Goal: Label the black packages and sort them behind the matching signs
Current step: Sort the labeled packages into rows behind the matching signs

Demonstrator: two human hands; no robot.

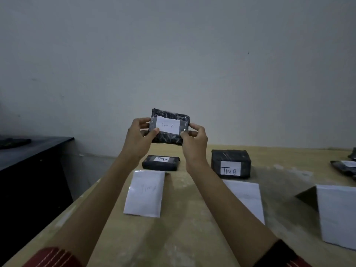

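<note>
A black package [169, 138] with a white label reading "TIM A" is held up in the air above the table. My left hand [139, 134] grips its left edge and my right hand [194, 140] grips its right edge. Below it, a flat black package labelled "TIM A" [160, 163] lies behind the left white sign [144, 195]. A taller black package labelled "TIM B" [230, 163] stands behind the middle white sign [248, 197].
A third folded white sign [337, 214] stands at the right, with more black packages [344, 167] at the far right edge. The wooden table [183, 237] ends at a grey wall. A dark cabinet [32, 170] stands to the left.
</note>
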